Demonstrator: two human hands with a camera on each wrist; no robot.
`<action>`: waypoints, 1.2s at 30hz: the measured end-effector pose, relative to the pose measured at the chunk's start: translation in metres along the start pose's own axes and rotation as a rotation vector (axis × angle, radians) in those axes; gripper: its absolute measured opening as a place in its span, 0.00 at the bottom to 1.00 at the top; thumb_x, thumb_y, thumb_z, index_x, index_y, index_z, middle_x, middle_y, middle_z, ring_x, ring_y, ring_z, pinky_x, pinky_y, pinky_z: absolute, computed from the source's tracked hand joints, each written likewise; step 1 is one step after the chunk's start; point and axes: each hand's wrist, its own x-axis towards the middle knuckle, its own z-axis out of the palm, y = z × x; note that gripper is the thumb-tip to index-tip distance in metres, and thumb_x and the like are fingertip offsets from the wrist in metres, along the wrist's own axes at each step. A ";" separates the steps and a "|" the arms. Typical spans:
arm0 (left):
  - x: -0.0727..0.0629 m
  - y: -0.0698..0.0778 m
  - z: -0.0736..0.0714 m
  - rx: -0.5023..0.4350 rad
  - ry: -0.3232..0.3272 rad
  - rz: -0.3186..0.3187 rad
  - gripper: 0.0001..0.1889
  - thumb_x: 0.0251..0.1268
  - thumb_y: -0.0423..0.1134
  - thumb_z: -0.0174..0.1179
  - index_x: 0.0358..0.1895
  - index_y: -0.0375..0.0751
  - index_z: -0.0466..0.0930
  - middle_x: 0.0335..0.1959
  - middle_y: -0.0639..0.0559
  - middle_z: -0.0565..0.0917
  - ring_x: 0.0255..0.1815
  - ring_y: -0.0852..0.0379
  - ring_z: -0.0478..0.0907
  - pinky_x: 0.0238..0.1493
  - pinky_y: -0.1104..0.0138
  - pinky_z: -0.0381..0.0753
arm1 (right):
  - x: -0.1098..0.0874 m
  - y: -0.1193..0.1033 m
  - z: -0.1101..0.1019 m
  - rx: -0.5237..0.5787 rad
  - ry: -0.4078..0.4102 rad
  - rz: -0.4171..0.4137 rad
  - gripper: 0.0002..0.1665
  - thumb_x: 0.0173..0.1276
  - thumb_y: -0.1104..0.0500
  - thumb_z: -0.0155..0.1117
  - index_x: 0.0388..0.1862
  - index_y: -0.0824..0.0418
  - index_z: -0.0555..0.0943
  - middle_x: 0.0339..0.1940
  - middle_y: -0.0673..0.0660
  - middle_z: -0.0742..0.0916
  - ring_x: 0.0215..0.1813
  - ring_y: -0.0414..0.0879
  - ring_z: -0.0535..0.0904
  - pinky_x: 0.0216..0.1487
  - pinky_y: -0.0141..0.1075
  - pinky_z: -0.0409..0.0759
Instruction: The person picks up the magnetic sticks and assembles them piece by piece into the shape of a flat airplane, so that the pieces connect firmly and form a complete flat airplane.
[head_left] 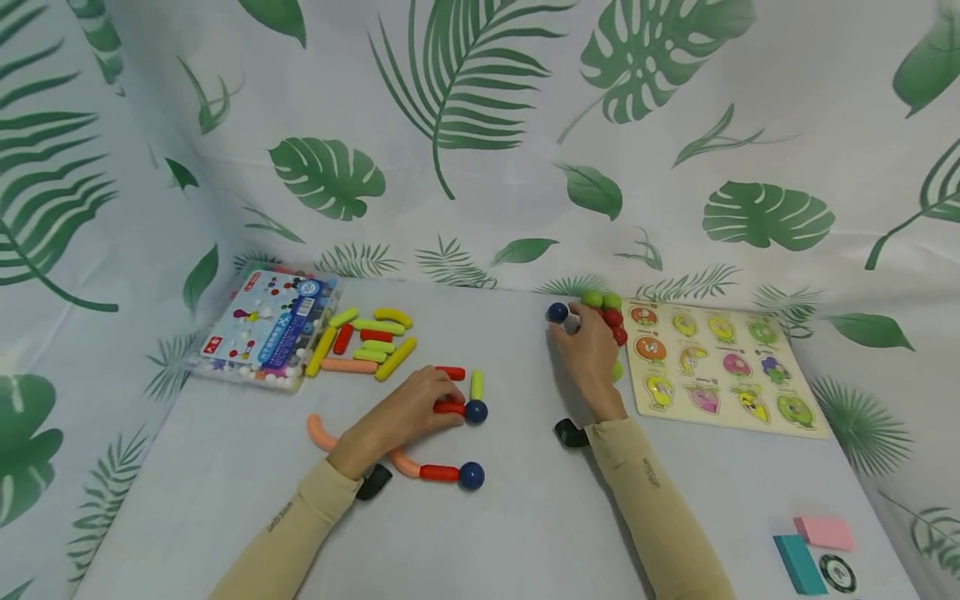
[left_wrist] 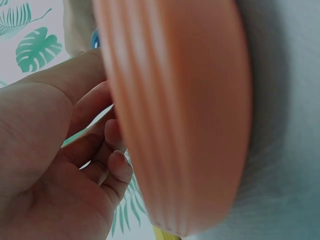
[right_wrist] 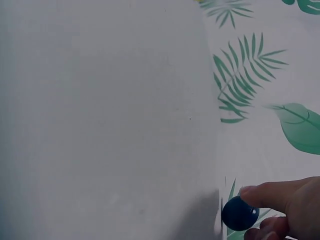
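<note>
My left hand point(head_left: 420, 404) pinches a red tube point(head_left: 447, 407) joined to a dark blue ball point(head_left: 476, 412). A short light-green tube point(head_left: 477, 385) stands up from that ball, and another red tube point(head_left: 452, 373) lies by the fingertips. Under the left wrist curves an orange tube point(left_wrist: 185, 115), large and close in the left wrist view. It leads to a red tube point(head_left: 438, 473) and a second blue ball point(head_left: 471, 476). At the table's far edge my right hand point(head_left: 588, 354) holds another blue ball point(right_wrist: 240, 213) between thumb and fingers.
Green balls point(head_left: 602, 299) and red balls point(head_left: 613, 319) lie beside the right hand, next to a fruit puzzle board point(head_left: 720, 367). A plastic kit box point(head_left: 262, 321) and several colored tubes point(head_left: 367, 333) sit at back left. Blocks point(head_left: 801, 565) lie front right.
</note>
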 end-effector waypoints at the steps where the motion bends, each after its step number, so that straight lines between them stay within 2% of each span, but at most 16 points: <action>1: 0.000 0.000 0.000 -0.001 -0.004 0.003 0.13 0.62 0.44 0.73 0.46 0.44 0.88 0.43 0.53 0.83 0.50 0.56 0.74 0.54 0.62 0.78 | 0.002 -0.002 0.002 0.002 -0.003 -0.006 0.29 0.67 0.53 0.71 0.65 0.62 0.79 0.58 0.62 0.86 0.56 0.59 0.82 0.54 0.55 0.79; 4: 0.000 -0.002 0.000 0.004 -0.012 0.007 0.13 0.62 0.44 0.72 0.46 0.44 0.88 0.43 0.53 0.84 0.50 0.56 0.74 0.54 0.62 0.78 | 0.008 -0.007 0.007 -0.002 -0.013 -0.024 0.29 0.68 0.53 0.70 0.65 0.63 0.79 0.63 0.63 0.84 0.63 0.62 0.80 0.60 0.57 0.78; 13: 0.005 0.001 -0.002 0.024 -0.016 -0.001 0.13 0.62 0.45 0.73 0.46 0.45 0.88 0.43 0.54 0.83 0.48 0.57 0.73 0.51 0.64 0.77 | 0.014 -0.012 0.005 -0.003 -0.037 -0.025 0.25 0.69 0.54 0.70 0.62 0.63 0.80 0.59 0.64 0.86 0.57 0.62 0.83 0.55 0.55 0.80; 17: 0.005 0.000 -0.002 0.026 -0.015 -0.005 0.13 0.62 0.44 0.73 0.46 0.44 0.88 0.42 0.54 0.83 0.47 0.57 0.73 0.51 0.63 0.76 | 0.006 -0.014 0.004 0.045 -0.113 -0.007 0.26 0.69 0.52 0.70 0.62 0.62 0.81 0.58 0.63 0.86 0.59 0.59 0.81 0.59 0.54 0.78; 20: 0.004 -0.001 0.001 0.032 -0.017 0.002 0.13 0.62 0.44 0.73 0.47 0.44 0.88 0.43 0.53 0.83 0.48 0.56 0.74 0.53 0.62 0.77 | -0.004 -0.017 0.007 0.085 -0.202 -0.009 0.27 0.70 0.50 0.69 0.63 0.60 0.80 0.59 0.62 0.86 0.61 0.56 0.80 0.61 0.52 0.77; 26: 0.003 0.000 0.002 0.029 -0.036 -0.002 0.14 0.62 0.44 0.72 0.48 0.44 0.88 0.45 0.53 0.83 0.50 0.56 0.73 0.55 0.61 0.77 | -0.021 -0.028 0.016 0.132 -0.350 -0.120 0.27 0.69 0.46 0.70 0.62 0.56 0.81 0.59 0.59 0.86 0.56 0.53 0.82 0.55 0.49 0.80; 31: 0.003 0.002 0.001 0.022 -0.027 0.018 0.13 0.62 0.44 0.72 0.47 0.44 0.88 0.46 0.52 0.83 0.52 0.55 0.73 0.58 0.60 0.77 | -0.032 -0.036 0.021 0.185 -0.425 -0.171 0.26 0.69 0.44 0.70 0.61 0.55 0.82 0.59 0.57 0.87 0.59 0.51 0.82 0.59 0.49 0.81; 36: 0.004 0.003 0.001 0.033 -0.010 0.044 0.12 0.62 0.44 0.72 0.46 0.44 0.88 0.44 0.53 0.83 0.51 0.55 0.73 0.57 0.60 0.76 | -0.038 -0.039 0.022 0.221 -0.457 -0.185 0.25 0.68 0.44 0.70 0.58 0.55 0.83 0.57 0.55 0.87 0.58 0.50 0.82 0.61 0.49 0.80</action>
